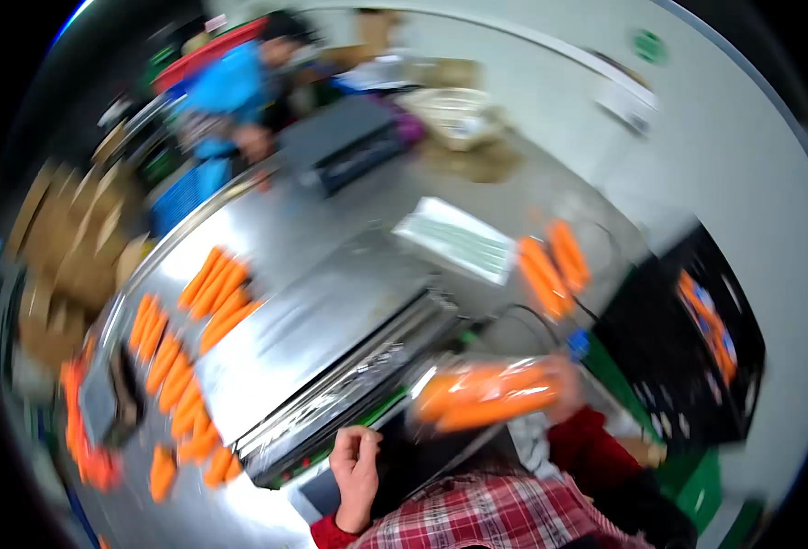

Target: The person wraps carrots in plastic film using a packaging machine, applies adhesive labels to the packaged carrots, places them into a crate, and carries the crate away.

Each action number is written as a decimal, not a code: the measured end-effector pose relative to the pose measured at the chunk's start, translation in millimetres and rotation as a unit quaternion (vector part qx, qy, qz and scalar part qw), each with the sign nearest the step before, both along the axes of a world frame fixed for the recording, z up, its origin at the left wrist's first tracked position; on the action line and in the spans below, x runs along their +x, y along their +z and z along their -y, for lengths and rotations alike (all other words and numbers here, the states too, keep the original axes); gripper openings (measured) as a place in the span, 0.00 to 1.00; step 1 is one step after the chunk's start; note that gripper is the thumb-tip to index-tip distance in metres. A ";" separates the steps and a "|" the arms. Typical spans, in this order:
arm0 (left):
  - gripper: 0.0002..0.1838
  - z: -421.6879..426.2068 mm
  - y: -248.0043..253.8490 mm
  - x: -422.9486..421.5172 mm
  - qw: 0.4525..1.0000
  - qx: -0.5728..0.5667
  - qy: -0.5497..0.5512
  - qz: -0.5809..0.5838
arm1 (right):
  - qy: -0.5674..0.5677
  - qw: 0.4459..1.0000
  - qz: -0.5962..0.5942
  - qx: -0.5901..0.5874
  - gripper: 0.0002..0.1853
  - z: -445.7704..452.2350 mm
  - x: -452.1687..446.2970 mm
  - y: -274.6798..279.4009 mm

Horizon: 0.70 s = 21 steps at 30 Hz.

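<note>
1. Bagged carrots (486, 395), clear film: aloft in front of the wearer's torso, beside the near edge of a metal-topped machine (308, 334).
2. Right hand (564, 389): fingers closed on the right end of item 1.
3. Left hand (355, 476): near the machine's front edge, fingers curled inward, nothing seen in them; whether the tips meet cannot be told.
4. Loose carrots (177, 380): in rows on the metal counter (303, 215), left of the machine.
5. Risk, slip: held by one end, the bag could sag or slide from the grip under its load.
6. Risk, spill: an unclosed far end, if tipped, could let carrots out.
7. Risk, snag: the film could catch on the machine's edge or the cable (527, 311) behind it.
8. Obscured: the right fingertips, by blur and film; the bag's closure, unreadable; carrot count within, uncertain.
9. Blurred: contents of the black crate (642, 320) at right, and the co-worker (226, 91) in blue. The picture's round border cuts off the outer surroundings.
</note>
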<state>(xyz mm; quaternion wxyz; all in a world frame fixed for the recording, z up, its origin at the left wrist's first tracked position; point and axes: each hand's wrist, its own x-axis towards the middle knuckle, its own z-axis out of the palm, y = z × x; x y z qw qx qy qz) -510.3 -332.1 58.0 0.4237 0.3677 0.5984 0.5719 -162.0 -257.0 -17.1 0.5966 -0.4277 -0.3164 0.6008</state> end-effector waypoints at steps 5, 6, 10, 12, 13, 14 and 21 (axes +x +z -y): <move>0.03 10.0 20.0 -26.7 0.958 0.096 0.049 -0.265 | 0.073 0.988 -0.132 -0.041 0.30 -150.2 191.6 -76.0; 0.03 24.2 18.9 -38.8 0.955 0.096 0.081 -0.270 | -0.193 0.968 -0.022 -0.160 0.31 -153.1 141.0 -36.8; 0.03 49.3 5.6 -98.5 0.906 0.043 0.252 -0.337 | -0.273 0.924 0.093 -0.252 0.35 -210.8 196.5 -73.1; 0.07 80.9 -1.3 -139.8 0.869 0.008 0.348 -0.352 | -0.292 0.902 0.139 -0.284 0.35 -208.2 183.7 -53.7; 0.09 96.4 -31.7 -165.5 0.819 0.006 0.368 -0.441 | -0.302 0.890 0.159 -0.302 0.35 -215.3 183.8 -70.1; 0.13 111.5 -39.9 -198.0 0.808 -0.022 0.387 -0.445 | -0.285 0.900 0.189 -0.270 0.33 -224.7 191.9 -72.9; 0.32 63.9 -115.1 -332.7 0.932 -0.037 -0.017 -0.361 | -0.338 0.706 0.594 -0.186 0.23 -94.4 128.7 -34.2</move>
